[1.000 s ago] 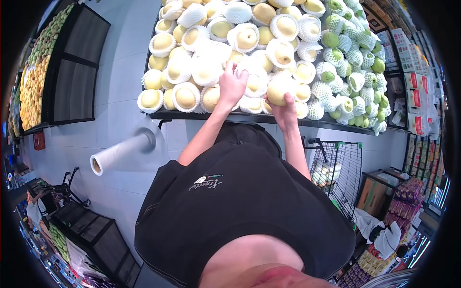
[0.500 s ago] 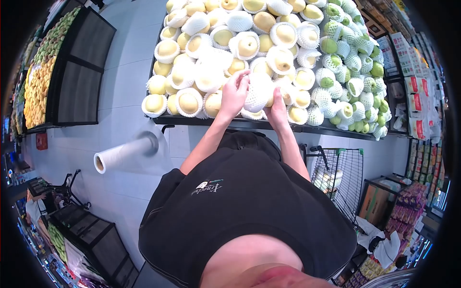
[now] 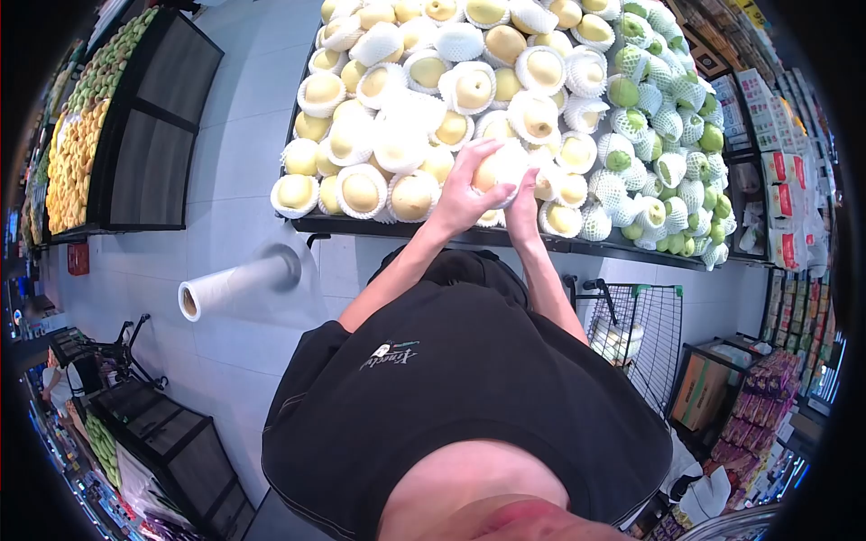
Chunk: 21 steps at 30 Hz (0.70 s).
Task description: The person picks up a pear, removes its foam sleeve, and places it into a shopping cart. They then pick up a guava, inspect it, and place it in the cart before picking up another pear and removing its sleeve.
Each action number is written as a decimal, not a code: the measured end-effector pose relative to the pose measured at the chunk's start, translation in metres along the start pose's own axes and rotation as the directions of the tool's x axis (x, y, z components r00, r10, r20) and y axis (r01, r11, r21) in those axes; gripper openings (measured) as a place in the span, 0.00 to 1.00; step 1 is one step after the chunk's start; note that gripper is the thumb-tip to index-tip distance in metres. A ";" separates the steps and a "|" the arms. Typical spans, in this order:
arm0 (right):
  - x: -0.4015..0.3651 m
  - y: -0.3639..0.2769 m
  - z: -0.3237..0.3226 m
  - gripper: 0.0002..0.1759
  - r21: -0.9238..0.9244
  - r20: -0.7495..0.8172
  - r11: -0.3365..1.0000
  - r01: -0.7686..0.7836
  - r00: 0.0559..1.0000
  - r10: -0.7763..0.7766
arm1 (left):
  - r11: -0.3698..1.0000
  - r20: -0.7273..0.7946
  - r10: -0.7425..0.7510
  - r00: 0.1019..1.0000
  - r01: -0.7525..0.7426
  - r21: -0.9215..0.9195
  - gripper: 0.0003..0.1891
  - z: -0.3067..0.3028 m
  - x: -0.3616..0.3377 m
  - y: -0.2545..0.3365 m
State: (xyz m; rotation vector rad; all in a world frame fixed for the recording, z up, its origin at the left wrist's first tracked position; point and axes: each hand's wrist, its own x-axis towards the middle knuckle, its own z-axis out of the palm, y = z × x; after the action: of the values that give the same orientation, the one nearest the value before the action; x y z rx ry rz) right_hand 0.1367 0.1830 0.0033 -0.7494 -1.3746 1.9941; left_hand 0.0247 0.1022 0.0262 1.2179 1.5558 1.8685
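Note:
A yellow pear [image 3: 502,169] in a white foam net is between my two hands, just above the front of the fruit display. My left hand [image 3: 465,197] wraps it from the left, thumb along its near side and fingers over the far side. On the right, my right hand [image 3: 523,206] presses against the pear with thumb and fingers. Strong light washes out part of the net. Around and beyond the hands lie many more yellow pears [image 3: 413,196], most in white foam nets.
Green fruits [image 3: 675,215] in nets fill the display's right side. A clear plastic bag roll [image 3: 239,287] sticks out at the front left. To my right stands a wire shopping cart [image 3: 645,352] with netted fruit inside. Another fruit stand [image 3: 149,171] is across the aisle at left.
The pear has turned so its yellow skin shows more and the net less. My left hand has moved right and now wraps around it; the right hand stays against its side.

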 end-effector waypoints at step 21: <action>0.047 -0.027 -0.006 0.55 -0.366 0.147 0.931 0.019 0.988 0.038 | 0.844 0.048 -0.026 0.998 -0.004 0.537 0.28 -0.028 0.006 -0.042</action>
State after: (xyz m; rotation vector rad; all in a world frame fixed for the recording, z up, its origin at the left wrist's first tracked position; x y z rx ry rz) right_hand 0.1145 0.2293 0.0217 -0.7766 -1.8706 1.8537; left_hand -0.0097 0.1028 -0.0107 1.4612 2.1362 1.4072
